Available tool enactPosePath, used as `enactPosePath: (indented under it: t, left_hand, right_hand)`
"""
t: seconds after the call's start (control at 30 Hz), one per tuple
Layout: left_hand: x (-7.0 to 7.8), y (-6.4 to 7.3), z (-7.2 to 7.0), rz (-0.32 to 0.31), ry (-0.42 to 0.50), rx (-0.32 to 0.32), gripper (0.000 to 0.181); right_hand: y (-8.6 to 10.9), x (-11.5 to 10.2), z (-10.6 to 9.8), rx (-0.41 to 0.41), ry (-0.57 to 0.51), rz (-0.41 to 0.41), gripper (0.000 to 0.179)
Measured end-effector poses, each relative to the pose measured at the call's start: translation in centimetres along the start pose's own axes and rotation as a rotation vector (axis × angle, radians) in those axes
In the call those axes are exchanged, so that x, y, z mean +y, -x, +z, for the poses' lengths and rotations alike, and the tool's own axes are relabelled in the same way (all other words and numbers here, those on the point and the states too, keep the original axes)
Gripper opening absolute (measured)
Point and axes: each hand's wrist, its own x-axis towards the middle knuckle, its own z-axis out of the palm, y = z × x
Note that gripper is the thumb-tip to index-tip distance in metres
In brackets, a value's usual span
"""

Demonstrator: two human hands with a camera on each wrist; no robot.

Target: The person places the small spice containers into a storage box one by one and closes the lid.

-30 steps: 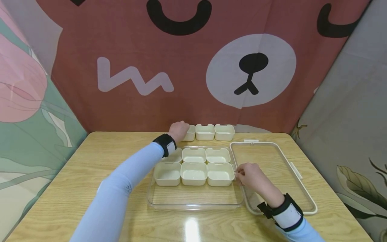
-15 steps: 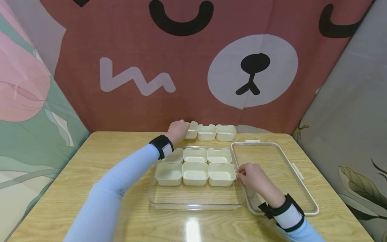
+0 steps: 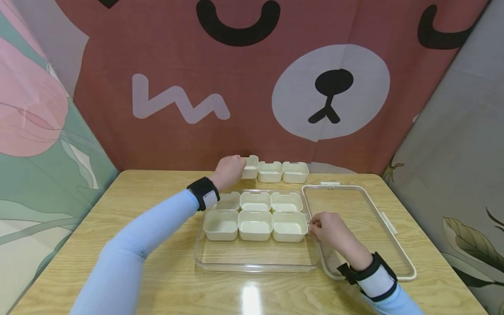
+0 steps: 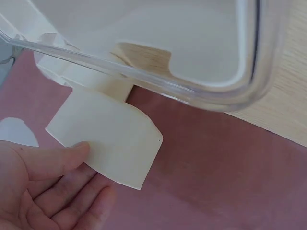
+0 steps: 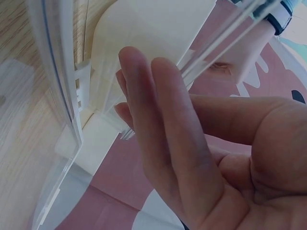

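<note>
My left hand grips a small cream box at the far edge of the table, lifted slightly at the left end of the back row. In the left wrist view the thumb lies on the wall of this cream box, with the fingers beneath. In the middle stands a clear bin with two rows of cream boxes in it; my left forearm partly covers the back left one. My right hand pinches the clear bin's right rim, its fingers fairly straight in the right wrist view.
Two more cream boxes stand beside the held one along the back edge. A clear lid with a white frame lies right of the bin, under my right hand. A printed cloth hangs behind the wooden table.
My left hand has raised the cream box slightly off the table, and my left elbow has swung outward to the left. The right hand stays at the bin's rim.
</note>
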Motion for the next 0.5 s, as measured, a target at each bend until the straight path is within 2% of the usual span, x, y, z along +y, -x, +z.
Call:
enactPosePath:
  t: [0.33, 0.5]
  left_hand:
    - [0.7, 1.9, -1.3, 0.062, -0.041, 0.04, 0.009]
    - [1.0, 2.7, -1.9, 0.081, -0.013, 0.066, 0.011]
  right_hand:
    - [-0.1, 0.0, -0.1, 0.003, 0.005, 0.009, 0.01]
    - [0.1, 0.0, -0.2, -0.001, 0.005, 0.008, 0.01]
